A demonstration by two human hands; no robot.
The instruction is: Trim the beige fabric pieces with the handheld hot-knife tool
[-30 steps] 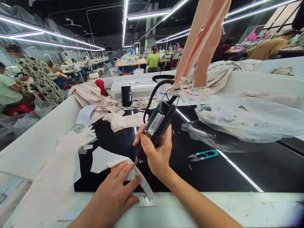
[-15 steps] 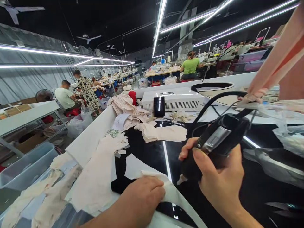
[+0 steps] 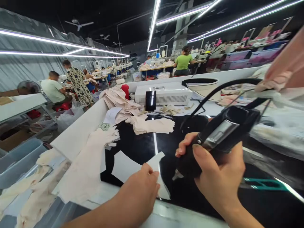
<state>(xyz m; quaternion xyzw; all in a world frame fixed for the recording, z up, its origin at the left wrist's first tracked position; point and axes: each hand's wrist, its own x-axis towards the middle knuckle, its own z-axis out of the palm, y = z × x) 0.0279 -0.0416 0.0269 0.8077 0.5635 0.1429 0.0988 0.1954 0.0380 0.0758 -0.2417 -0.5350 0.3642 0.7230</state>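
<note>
- Clamps fingers of right hand [image 3: 219, 174] around black corded tool [image 3: 218, 134].
- Pinches pale curved piece [image 3: 163, 186] between fingers of left hand [image 3: 141, 191], over black counter [image 3: 133, 146].

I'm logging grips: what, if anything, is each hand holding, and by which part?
Right hand: black handheld tool, gripped around its lower body. Left hand: pale fabric piece, exact spot hidden.

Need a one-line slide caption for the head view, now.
Right hand grips a corded black tool; left hand holds pale material above a glossy black surface.
</note>
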